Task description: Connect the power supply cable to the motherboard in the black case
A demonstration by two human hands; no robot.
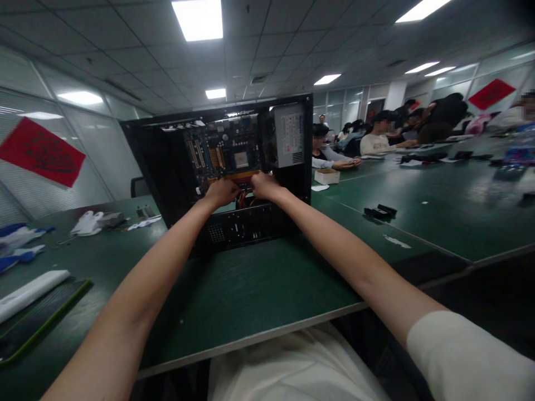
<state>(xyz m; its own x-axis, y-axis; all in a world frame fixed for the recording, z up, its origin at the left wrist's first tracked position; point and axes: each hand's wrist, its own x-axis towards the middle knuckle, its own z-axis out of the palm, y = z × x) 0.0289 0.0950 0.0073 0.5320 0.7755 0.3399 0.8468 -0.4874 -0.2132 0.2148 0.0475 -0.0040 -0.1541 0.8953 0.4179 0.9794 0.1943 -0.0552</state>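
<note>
An open black computer case (223, 225) stands on the green table, its inside facing me. Within it are the motherboard (223, 139), with a pale square chip or heat spreader on it, and a silver power supply (290, 136) at the upper right. My left hand (223, 192) is closed at the left end of a yellow-and-red strip of slots (243, 178) low on the board. Around the right end of that strip my right hand (265, 185) is closed too. Red and black cables (246, 199) hang between the hands. My fingers hide whatever they grip.
On the left lie a green-edged black tray-like object (42, 317), a white bar (31, 292) and plastic bags (87, 223). To the right are a black plastic part (380, 212), a small box (326, 176) and a water bottle (520, 145). Other people sit along the far tables.
</note>
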